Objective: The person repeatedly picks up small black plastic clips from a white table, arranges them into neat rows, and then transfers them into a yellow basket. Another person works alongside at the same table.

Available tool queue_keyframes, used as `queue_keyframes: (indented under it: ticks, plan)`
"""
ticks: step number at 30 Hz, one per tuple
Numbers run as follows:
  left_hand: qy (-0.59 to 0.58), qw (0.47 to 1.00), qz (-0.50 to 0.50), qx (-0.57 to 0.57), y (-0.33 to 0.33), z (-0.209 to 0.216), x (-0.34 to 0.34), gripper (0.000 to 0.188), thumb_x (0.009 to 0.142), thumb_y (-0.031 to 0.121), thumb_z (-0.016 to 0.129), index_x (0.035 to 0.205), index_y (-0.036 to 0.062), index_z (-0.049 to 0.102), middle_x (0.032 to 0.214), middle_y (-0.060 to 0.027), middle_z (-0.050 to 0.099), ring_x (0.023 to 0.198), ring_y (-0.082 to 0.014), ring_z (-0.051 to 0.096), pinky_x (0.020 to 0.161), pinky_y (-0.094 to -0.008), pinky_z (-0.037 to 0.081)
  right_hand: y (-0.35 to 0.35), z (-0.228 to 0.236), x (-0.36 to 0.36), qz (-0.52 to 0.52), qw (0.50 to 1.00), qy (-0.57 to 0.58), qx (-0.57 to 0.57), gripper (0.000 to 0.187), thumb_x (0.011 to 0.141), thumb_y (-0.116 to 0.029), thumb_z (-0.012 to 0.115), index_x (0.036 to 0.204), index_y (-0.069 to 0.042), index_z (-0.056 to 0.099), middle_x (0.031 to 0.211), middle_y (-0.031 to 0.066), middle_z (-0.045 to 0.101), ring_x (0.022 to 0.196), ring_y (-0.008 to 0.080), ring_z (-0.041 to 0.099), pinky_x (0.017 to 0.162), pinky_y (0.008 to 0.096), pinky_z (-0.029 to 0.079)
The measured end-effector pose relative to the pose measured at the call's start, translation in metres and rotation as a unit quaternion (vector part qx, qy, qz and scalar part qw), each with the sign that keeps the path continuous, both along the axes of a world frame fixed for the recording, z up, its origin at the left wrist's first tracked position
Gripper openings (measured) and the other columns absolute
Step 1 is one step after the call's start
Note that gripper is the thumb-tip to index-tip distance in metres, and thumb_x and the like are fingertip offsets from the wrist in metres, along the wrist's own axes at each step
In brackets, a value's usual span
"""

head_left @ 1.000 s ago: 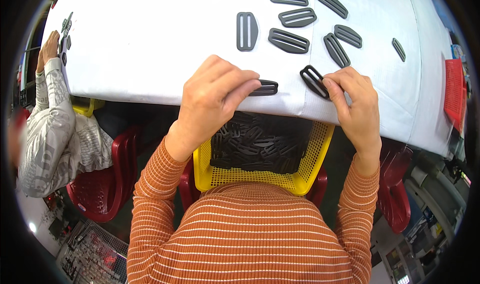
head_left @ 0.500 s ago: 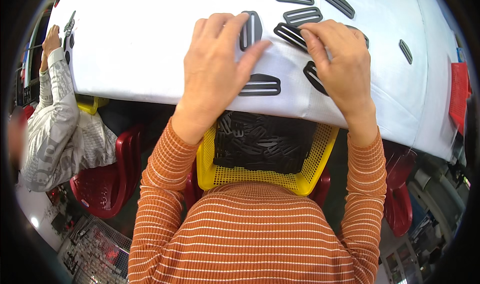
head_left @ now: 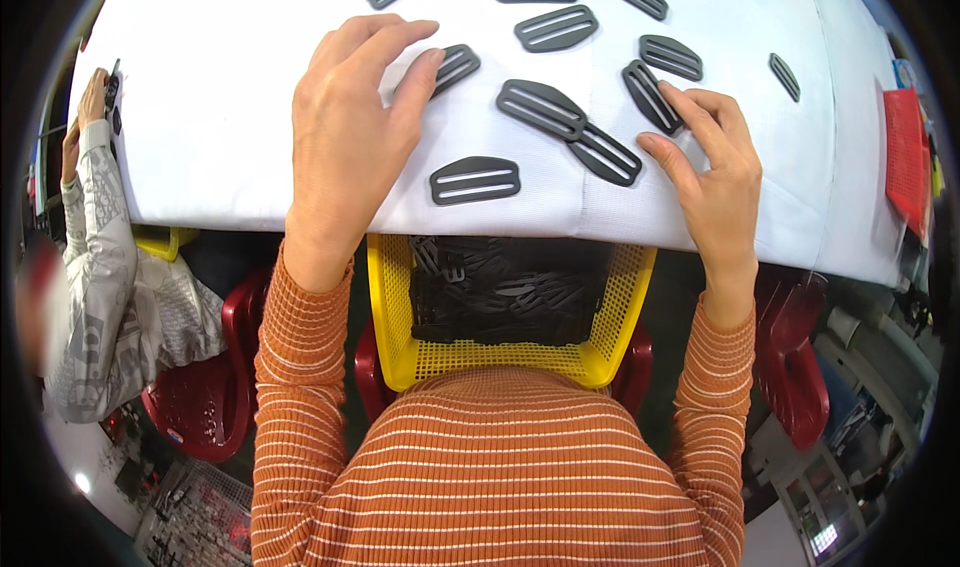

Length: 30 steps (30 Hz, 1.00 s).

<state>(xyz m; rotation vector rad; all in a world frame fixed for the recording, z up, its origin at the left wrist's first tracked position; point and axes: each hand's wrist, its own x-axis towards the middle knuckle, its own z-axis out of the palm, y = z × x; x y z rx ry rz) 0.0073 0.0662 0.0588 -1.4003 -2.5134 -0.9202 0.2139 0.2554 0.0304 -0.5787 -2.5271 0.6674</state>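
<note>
Flat black slide buckles, each with two long slots, lie scattered on the white tablecloth. My left hand [head_left: 345,132] is open above the cloth, its thumb partly covering a tilted buckle [head_left: 457,70]; whether it touches is unclear. On the right, my right hand [head_left: 715,157] has thumb and forefinger apart, the forefinger at the edge of another buckle [head_left: 640,85]. Between the hands, one buckle [head_left: 535,105] overlaps the end of a second buckle [head_left: 610,155]. A single buckle [head_left: 475,180] lies near the table's front edge.
A yellow basket [head_left: 390,312] full of black buckles sits between me and the table. More buckles [head_left: 556,29] lie farther back. A red basket [head_left: 905,157] stands at the right edge. At far left, a person's sleeve [head_left: 100,207] reaches over the table.
My right hand has let go of the buckle it pinched and moved right to another. My left hand has shifted left, and the buckle beside it now lies at a slant. The view has shifted slightly.
</note>
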Motion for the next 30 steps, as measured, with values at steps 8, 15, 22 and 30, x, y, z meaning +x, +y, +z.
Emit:
queue_keyframes:
  ticks: [8,15,22,30]
  plan:
    - [0.034,0.996,-0.084,0.022,0.045,-0.005,0.013,0.023,0.086,0.012,0.072,0.109,0.0081,0.073,0.105,-0.0106,0.069,0.087,-0.0228,0.066,0.075,-0.0315,0.052,0.003,-0.008,0.001,0.001,0.999,0.041,-0.007,0.041,0.073,-0.017,0.082,0.112,-0.009,0.072,0.094,0.0074,0.060,0.084,0.0225,0.058,0.074,0.0332,0.049]
    - [0.045,0.996,-0.075,-0.021,0.056,-0.001,0.015,0.023,0.086,0.013,0.071,0.108,0.0068,0.073,0.107,-0.0113,0.069,0.094,-0.0260,0.065,0.081,-0.0337,0.051,0.008,0.004,-0.017,0.047,0.986,-0.048,0.154,0.032,0.081,-0.019,0.074,0.113,-0.014,0.071,0.090,0.0043,0.055,0.081,0.0201,0.056,0.069,0.0327,0.049]
    - [0.031,0.997,-0.059,-0.046,0.054,-0.001,0.004,0.025,0.086,0.015,0.071,0.109,0.0064,0.073,0.107,-0.0105,0.069,0.094,-0.0260,0.064,0.082,-0.0351,0.051,0.017,0.002,-0.020,0.040,0.990,0.016,0.131,0.031,0.077,-0.016,0.077,0.106,-0.007,0.070,0.091,0.0060,0.061,0.079,0.0203,0.060,0.063,0.0309,0.051]
    - [0.075,0.991,-0.109,-0.037,0.063,-0.014,0.011,0.030,0.080,0.018,0.076,0.106,0.0036,0.071,0.101,-0.0095,0.067,0.092,-0.0252,0.062,0.080,-0.0360,0.051,0.013,0.004,-0.013,0.009,0.997,0.005,0.075,0.020,0.080,-0.012,0.075,0.099,-0.005,0.071,0.087,0.0067,0.062,0.073,0.0215,0.062,0.062,0.0330,0.051]
